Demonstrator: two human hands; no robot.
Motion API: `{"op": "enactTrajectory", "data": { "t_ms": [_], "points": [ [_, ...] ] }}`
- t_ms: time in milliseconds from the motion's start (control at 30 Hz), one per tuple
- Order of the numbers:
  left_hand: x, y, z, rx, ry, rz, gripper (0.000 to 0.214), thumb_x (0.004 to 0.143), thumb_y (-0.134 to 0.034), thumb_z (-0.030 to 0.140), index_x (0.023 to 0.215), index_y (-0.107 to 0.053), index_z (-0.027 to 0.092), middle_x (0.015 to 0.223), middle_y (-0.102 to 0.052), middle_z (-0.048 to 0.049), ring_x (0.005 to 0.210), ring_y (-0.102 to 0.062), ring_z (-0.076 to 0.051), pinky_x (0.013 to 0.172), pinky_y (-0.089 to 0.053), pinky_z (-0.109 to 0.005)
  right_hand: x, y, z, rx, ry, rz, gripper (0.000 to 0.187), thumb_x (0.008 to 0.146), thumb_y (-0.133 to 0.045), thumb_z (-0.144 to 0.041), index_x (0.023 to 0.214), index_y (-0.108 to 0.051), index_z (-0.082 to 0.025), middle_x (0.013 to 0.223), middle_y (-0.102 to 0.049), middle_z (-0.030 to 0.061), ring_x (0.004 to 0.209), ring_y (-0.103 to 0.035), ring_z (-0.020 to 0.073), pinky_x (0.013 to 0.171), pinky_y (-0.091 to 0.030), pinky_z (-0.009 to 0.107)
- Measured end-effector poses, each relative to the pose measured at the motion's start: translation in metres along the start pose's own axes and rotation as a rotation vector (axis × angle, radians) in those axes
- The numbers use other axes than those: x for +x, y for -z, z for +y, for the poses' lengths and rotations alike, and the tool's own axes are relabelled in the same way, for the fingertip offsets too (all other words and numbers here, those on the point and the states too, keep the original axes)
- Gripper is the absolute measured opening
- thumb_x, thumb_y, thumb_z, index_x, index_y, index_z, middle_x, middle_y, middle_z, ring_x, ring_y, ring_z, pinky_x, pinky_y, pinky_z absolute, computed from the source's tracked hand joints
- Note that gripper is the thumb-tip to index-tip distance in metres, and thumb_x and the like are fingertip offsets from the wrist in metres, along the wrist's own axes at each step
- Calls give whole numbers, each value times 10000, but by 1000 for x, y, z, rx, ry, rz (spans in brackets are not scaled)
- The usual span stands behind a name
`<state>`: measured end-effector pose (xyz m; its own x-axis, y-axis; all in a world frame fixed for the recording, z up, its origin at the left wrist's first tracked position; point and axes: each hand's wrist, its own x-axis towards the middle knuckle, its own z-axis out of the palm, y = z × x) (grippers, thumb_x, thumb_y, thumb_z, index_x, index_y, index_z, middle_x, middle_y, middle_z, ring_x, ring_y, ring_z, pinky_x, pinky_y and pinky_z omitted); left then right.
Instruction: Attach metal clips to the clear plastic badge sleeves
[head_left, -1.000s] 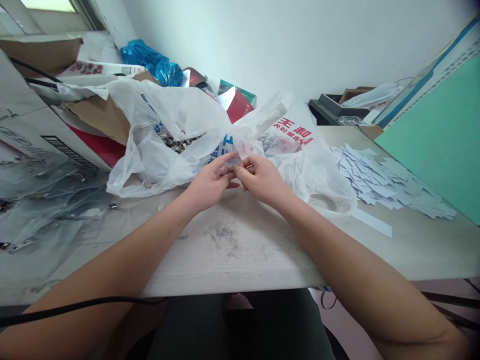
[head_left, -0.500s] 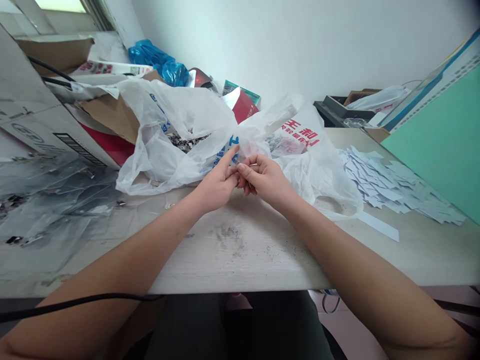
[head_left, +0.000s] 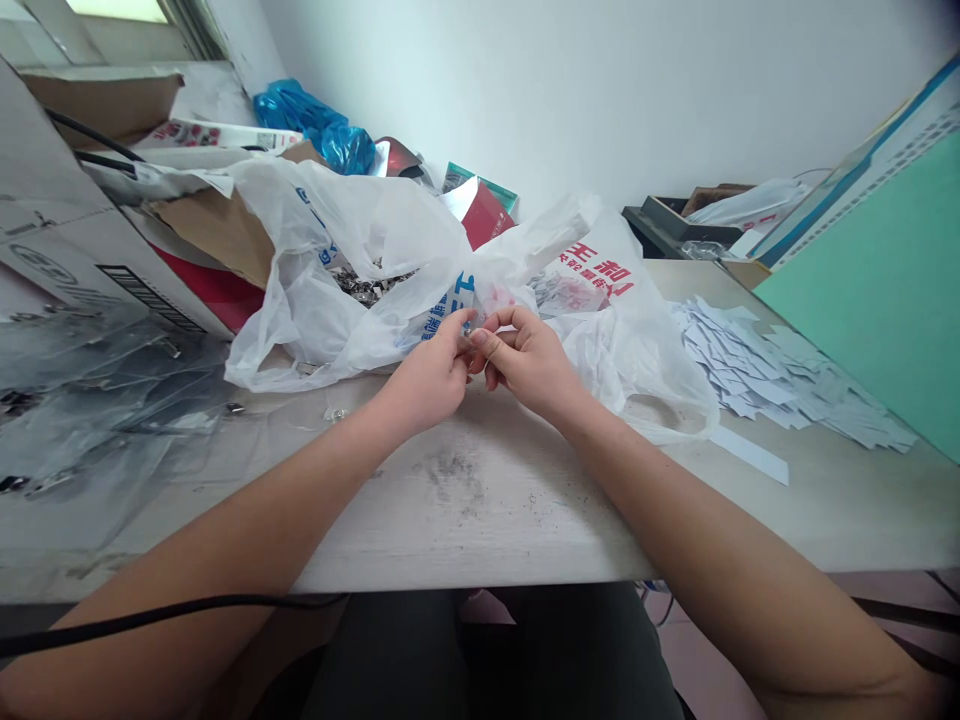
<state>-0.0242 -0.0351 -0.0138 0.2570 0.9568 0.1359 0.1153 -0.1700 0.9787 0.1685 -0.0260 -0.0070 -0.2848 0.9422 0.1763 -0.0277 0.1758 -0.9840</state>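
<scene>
Left hand [head_left: 426,384] and right hand [head_left: 537,366] meet mid-frame over worktop [head_left: 450,530], fingertips of both pinched on a small item [head_left: 469,335], mostly hidden, type unclear. Just behind: white plastic bag [head_left: 375,220] with metal pieces [head_left: 367,287], centre-left. Red-printed bag [head_left: 645,340] right of centre. Paper slips [head_left: 739,360] piled frame right; clear bags [head_left: 135,410] frame left.

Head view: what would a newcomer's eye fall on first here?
Probably the person's left hand and right hand, close together near the centre; what they may hold is too small to make out. Just beyond them, a white plastic bag with blue lettering shows shiny metallic pieces inside. The large mint-green panel at the right edge also stands out, with white paper slips heaped to its left.
</scene>
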Motion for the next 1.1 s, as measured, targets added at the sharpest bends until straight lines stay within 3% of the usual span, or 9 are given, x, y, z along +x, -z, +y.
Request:
{"op": "enactTrajectory", "data": {
  "t_ms": [100, 200, 333, 433, 533, 633, 767, 967, 1100],
  "points": [
    [-3, 2, 2, 209, -13, 57, 751, 920, -810, 115, 1641, -667, 270, 824, -730, -29, 1029, -765, -389, 1161, -544, -545, -1, -2, 4, -14, 4, 24, 697, 832, -931, -855, 1006, -560, -292, 758, -793, -28, 593, -669, 164, 586, -532, 314],
    [-3, 2, 6, 294, -44, 42, 827, 890, -812, 112, 1684, -647, 278, 825, -740, -32, 1038, -767, -409, 1212, -534, -586, -1, -4, 5, -7, 13, 41, 710, 837, -916, -873, 969, -518, -299, 769, -779, -25, 609, -666, 167, 594, -543, 322],
    [-4, 1, 14, 283, -101, -7, 856, 925, -794, 149, 1747, -596, 285, 947, -809, -59, 1095, -786, -392, 1239, -545, -566, 1, -5, 3, 29, 14, 94, 698, 900, -830, -906, 943, -474, -307, 766, -758, -25, 567, -624, 152, 575, -521, 323],
    [-5, 1, 17, 251, -106, -4, 868, 963, -779, 157, 1790, -548, 281, 1047, -843, -82, 1187, -797, -390, 1245, -545, -532, 3, -5, -1, 71, -5, 124, 625, 956, -854, -780, 956, -440, -311, 727, -752, -40, 535, -602, 146, 559, -499, 314],
    [-5, 0, 17, 243, -115, 18, 759, 1005, -785, 202, 1735, -597, 291, 1225, -869, -104, 1274, -785, -387, 1275, -532, -552, 4, -3, -4, 88, -39, 178, 528, 995, -849, -602, 975, -407, -314, 680, -737, -62, 514, -599, 149, 553, -476, 304],
    [-4, 0, 13, 205, -148, 44, 471, 1054, -783, 279, 1524, -748, 288, 1301, -864, -104, 1318, -775, -370, 1302, -522, -569, 5, -1, -5, 118, -51, 212, 506, 982, -852, -544, 991, -401, -315, 687, -742, -60, 519, -619, 157, 529, -435, 294],
    [-2, 1, 9, 223, -205, 66, 278, 1107, -737, 338, 1353, -852, 280, 1253, -862, -81, 1216, -794, -329, 1274, -557, -535, 7, 0, -4, 192, -74, 190, 592, 937, -904, -656, 999, -427, -311, 754, -773, -27, 557, -660, 167, 512, -421, 299],
    [3, 10, 5, 367, -365, 68, 333, 1152, -646, 323, 1374, -894, 311, 1273, -896, -49, 1191, -835, -285, 1184, -641, -469, 6, 2, -10, 278, -129, 157, 776, 798, -944, -893, 986, -472, -306, 790, -792, 8, 601, -698, 193, 529, -459, 320],
    [10, 18, -4, 551, -509, 43, 408, 1150, -589, 265, 1411, -893, 343, 1372, -893, -31, 1212, -855, -261, 1113, -682, -433, 4, 3, -13, 295, -146, 136, 819, 717, -1002, -889, 965, -487, -302, 793, -784, 11, 616, -702, 198, 515, -430, 317]
  ]
}}
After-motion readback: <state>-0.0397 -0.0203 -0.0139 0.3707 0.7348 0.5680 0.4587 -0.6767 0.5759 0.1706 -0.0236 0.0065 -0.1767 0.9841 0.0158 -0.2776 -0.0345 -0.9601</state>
